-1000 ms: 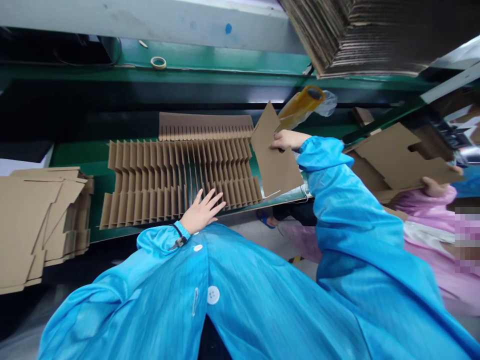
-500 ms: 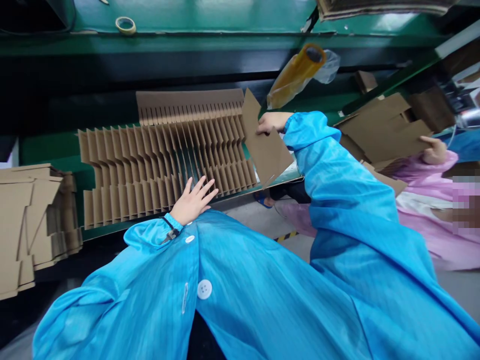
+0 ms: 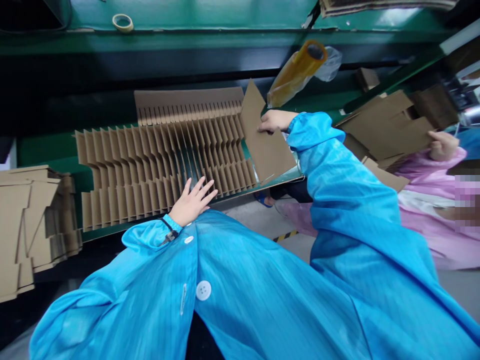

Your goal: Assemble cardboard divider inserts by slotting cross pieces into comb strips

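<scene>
A row of slotted cardboard divider strips (image 3: pixel 150 160) stands fanned out on the green bench (image 3: pixel 41 147). My left hand (image 3: pixel 192 202) lies flat with fingers spread on the near edge of the strips. My right hand (image 3: pixel 273 121) grips a flat cardboard piece (image 3: pixel 264 145) at the right end of the row, held tilted against the last strips. Both arms are in blue sleeves.
A stack of flat cardboard blanks (image 3: pixel 30 220) lies at the left. A roll of amber film (image 3: pixel 296 72) hangs above the right end. A tape roll (image 3: pixel 122 22) sits on the upper ledge. A person in pink (image 3: pixel 431 200) at the right holds cardboard sheets (image 3: pixel 390 125).
The view dropped between the first two frames, so everything sits higher in the picture. My right hand raised the cardboard piece slightly at the row's end. My left hand stayed flat.
</scene>
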`<state>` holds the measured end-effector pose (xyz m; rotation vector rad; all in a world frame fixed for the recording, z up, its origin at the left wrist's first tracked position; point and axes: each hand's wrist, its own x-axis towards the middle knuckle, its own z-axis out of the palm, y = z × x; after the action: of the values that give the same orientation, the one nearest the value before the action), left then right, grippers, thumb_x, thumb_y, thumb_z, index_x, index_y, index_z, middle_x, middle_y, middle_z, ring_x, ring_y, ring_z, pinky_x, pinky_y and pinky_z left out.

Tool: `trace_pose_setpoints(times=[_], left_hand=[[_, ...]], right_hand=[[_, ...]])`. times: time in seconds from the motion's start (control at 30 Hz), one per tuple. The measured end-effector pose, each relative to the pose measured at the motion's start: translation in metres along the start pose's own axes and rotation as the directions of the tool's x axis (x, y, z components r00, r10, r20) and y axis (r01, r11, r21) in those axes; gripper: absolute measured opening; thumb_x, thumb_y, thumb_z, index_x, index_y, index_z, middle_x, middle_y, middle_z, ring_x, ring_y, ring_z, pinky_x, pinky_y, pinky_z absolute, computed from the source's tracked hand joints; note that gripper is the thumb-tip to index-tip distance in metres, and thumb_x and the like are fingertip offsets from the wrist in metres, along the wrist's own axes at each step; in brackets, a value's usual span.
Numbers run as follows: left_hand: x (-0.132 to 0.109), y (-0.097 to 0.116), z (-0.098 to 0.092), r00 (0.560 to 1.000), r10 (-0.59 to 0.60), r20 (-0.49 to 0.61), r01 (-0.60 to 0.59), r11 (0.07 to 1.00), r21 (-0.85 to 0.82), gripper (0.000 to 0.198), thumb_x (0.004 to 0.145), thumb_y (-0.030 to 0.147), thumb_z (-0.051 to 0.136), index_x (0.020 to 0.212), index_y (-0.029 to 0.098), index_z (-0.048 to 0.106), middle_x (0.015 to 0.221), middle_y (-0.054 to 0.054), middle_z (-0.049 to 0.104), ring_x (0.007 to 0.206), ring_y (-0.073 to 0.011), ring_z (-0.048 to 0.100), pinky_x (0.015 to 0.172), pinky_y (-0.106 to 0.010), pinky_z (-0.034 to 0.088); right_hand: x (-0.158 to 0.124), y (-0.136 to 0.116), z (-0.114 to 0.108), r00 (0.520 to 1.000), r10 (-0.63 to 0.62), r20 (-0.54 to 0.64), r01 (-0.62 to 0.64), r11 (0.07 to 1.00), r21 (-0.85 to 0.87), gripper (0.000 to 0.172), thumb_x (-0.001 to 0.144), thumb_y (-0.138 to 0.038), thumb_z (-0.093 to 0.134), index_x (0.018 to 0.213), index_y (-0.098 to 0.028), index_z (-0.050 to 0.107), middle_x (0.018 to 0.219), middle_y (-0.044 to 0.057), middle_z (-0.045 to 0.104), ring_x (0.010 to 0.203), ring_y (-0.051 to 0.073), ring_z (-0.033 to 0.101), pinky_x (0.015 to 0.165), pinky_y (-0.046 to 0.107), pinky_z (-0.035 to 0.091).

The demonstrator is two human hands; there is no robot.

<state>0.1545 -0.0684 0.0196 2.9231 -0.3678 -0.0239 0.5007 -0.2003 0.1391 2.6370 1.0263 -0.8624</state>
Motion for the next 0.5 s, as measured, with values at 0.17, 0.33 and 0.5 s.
trace_pose_setpoints(times=[0.17, 0.33, 0.5], left_hand=[[0.0, 0.0, 0.0, 1.0, 0.006, -0.003, -0.006, 1.0, 0.02, 0.058, 0.092, 0.03, 0.066, 0.146, 0.02, 0.049, 0.155, -0.017, 0.038, 0.146, -0.0387, 0.031, 0.115, -0.069, 0.028], [-0.001, 0.0, 0.001, 1.0, 0.013, -0.013, -0.012, 0.999, 0.031, 0.058, 0.091, 0.031, 0.067, 0.145, 0.019, 0.049, 0.154, -0.017, 0.039, 0.146, -0.0383, 0.032, 0.115, -0.068, 0.028], [-0.001, 0.0, 0.001, 1.0, 0.004, -0.011, -0.004, 0.999, 0.036, 0.058, 0.091, 0.031, 0.066, 0.146, 0.02, 0.049, 0.155, -0.017, 0.039, 0.146, -0.0382, 0.032, 0.115, -0.068, 0.028]], right_hand=[[-0.003, -0.005, 0.016, 1.0, 0.009, -0.002, -0.009, 1.0, 0.023, 0.028, 0.099, -0.018, 0.051, 0.097, 0.003, 0.068, 0.092, 0.018, 0.073, 0.075, 0.015, 0.067, 0.064, 0.02, 0.045], [0.003, -0.012, 0.046, 0.999, 0.034, 0.016, -0.034, 0.999, 0.009, 0.031, 0.097, -0.017, 0.048, 0.082, -0.003, 0.072, 0.079, 0.015, 0.073, 0.065, 0.018, 0.066, 0.059, 0.023, 0.049], [0.008, -0.013, 0.058, 0.998, 0.042, 0.044, -0.044, 0.998, 0.041, 0.033, 0.094, -0.011, 0.046, 0.072, -0.006, 0.07, 0.069, 0.013, 0.071, 0.061, 0.018, 0.065, 0.06, 0.025, 0.052]])
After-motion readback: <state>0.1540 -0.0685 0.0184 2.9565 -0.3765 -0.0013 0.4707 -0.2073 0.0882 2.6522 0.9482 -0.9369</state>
